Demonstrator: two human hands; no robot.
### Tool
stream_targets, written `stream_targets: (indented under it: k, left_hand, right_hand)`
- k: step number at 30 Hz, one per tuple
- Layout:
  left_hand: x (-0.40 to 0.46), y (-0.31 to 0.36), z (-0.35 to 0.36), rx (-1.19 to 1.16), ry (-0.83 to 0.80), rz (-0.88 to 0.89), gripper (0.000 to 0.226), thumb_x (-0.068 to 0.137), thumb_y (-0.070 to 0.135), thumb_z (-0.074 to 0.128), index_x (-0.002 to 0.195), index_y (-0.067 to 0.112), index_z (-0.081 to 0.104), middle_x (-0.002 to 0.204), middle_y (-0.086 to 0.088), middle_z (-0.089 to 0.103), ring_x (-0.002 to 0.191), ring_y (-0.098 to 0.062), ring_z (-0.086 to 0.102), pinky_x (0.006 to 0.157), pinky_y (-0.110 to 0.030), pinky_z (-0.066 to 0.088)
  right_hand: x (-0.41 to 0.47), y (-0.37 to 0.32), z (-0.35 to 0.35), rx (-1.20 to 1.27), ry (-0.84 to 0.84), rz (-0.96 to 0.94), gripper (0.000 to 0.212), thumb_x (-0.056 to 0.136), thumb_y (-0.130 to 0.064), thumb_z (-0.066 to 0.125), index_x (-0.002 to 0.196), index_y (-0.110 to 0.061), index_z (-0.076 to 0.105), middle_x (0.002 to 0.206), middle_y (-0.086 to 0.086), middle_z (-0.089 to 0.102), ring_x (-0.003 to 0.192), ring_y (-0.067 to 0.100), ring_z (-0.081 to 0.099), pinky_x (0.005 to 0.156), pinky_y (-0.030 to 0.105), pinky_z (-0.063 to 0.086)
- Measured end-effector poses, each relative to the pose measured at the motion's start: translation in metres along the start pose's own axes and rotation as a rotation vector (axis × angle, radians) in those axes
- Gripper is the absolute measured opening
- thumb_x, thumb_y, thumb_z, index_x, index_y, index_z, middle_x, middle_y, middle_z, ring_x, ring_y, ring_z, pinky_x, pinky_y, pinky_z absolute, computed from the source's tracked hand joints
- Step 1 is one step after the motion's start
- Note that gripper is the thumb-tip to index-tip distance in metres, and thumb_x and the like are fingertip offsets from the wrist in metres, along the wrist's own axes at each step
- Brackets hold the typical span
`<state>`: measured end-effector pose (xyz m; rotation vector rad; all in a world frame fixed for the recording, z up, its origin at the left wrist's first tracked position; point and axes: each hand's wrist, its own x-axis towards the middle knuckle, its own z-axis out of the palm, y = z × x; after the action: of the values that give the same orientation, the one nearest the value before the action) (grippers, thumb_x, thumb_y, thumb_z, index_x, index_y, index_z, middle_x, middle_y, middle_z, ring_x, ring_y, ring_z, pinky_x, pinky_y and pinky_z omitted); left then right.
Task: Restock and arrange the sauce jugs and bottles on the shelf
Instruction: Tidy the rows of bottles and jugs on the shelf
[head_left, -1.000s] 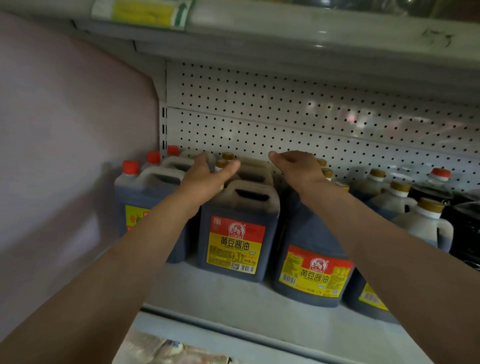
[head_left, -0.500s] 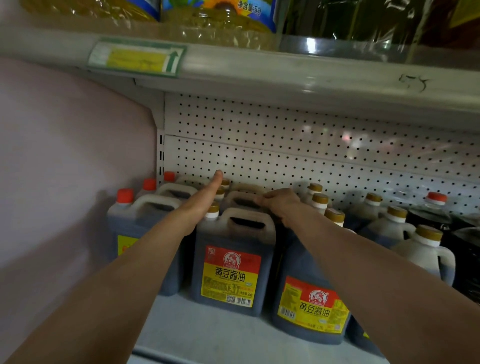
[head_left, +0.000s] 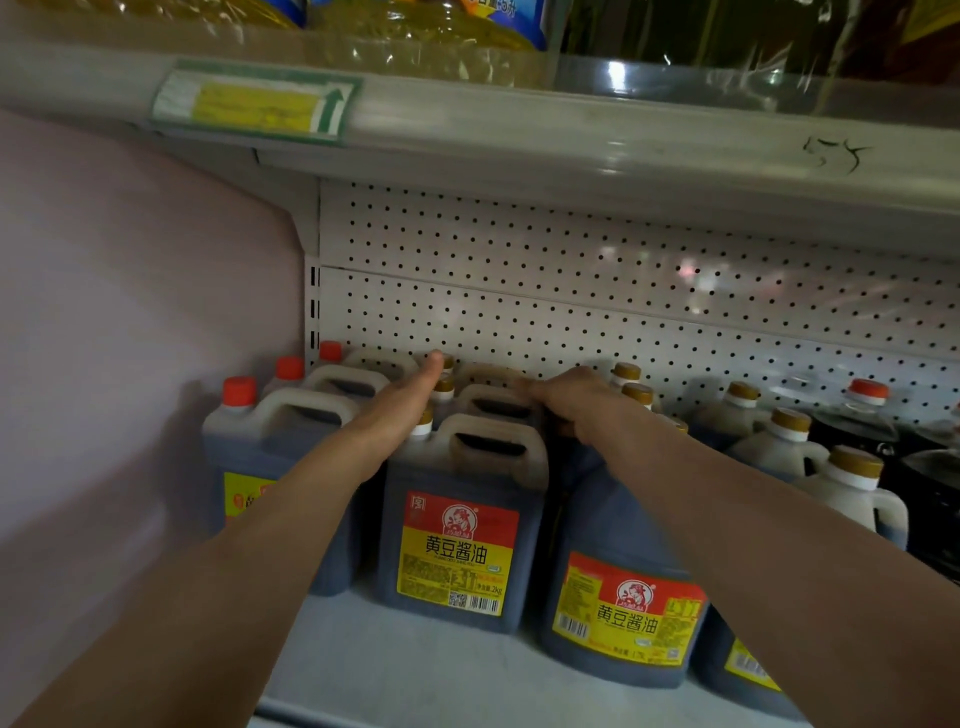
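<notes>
Dark soy sauce jugs with red and yellow labels stand in rows on the white shelf (head_left: 395, 670). The front middle jug (head_left: 457, 540) has a gold cap and a moulded handle. My left hand (head_left: 400, 410) reaches flat along its left side, fingers straight, between it and the red-capped jugs (head_left: 275, 457). My right hand (head_left: 571, 400) curls over the handle of the second jug (head_left: 493, 402) in that row. A rounder jug (head_left: 618, 618) stands at front right under my right forearm.
Gold-capped jugs (head_left: 779, 441) and a red-capped dark bottle (head_left: 862, 415) fill the right side. A perforated back panel (head_left: 571, 291) closes the rear, a pink wall (head_left: 130, 312) the left. The upper shelf (head_left: 519, 130) carries oil bottles and a price tag (head_left: 254, 104).
The view has tilted upward. My left hand has straightened and slid deeper beside the middle row. My right hand has moved left and curled over the second jug's handle.
</notes>
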<state>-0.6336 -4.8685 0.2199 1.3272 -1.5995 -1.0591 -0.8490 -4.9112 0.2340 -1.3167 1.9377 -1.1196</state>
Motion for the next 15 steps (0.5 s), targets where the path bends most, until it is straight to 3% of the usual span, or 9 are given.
stream_targets:
  k: [3, 8, 12, 15]
  left_hand:
    - [-0.005, 0.002, 0.004, 0.055, 0.028, 0.052, 0.072, 0.095, 0.072, 0.022, 0.153, 0.03, 0.034, 0.159, -0.007, 0.034, 0.145, -0.027, 0.031, 0.114, -0.043, 0.027]
    - [-0.007, 0.004, 0.005, 0.1, 0.047, 0.073, 0.069, 0.098, 0.067, 0.021, 0.152, 0.028, 0.035, 0.158, -0.008, 0.035, 0.145, -0.028, 0.031, 0.114, -0.042, 0.026]
    - [-0.005, 0.005, 0.004, 0.112, 0.044, 0.061, 0.07, 0.098, 0.067, 0.02, 0.152, 0.025, 0.035, 0.157, -0.01, 0.036, 0.144, -0.029, 0.031, 0.114, -0.043, 0.027]
    - [-0.004, 0.006, 0.004, 0.134, 0.038, 0.06, 0.069, 0.099, 0.065, 0.018, 0.151, 0.024, 0.037, 0.156, -0.011, 0.038, 0.143, -0.029, 0.034, 0.112, -0.042, 0.029]
  right_hand:
    - [0.005, -0.011, 0.001, 0.123, 0.068, 0.012, 0.071, 0.081, -0.054, 0.076, 0.131, -0.007, 0.056, 0.129, 0.009, 0.062, 0.116, 0.029, 0.059, 0.097, 0.034, 0.05]
    - [0.017, -0.021, 0.006, 0.128, 0.078, 0.003, 0.057, 0.089, -0.045, 0.071, 0.132, -0.01, 0.058, 0.123, 0.008, 0.06, 0.097, 0.023, 0.053, 0.088, 0.034, 0.048]
    - [0.026, -0.029, 0.012, 0.077, 0.031, -0.019, 0.059, 0.09, -0.048, 0.069, 0.136, -0.012, 0.059, 0.138, 0.011, 0.057, 0.121, 0.028, 0.056, 0.105, 0.042, 0.048]
    - [0.034, -0.03, 0.015, 0.114, 0.002, 0.012, 0.06, 0.081, -0.047, 0.079, 0.13, -0.015, 0.063, 0.131, 0.01, 0.063, 0.118, 0.027, 0.06, 0.101, 0.04, 0.05]
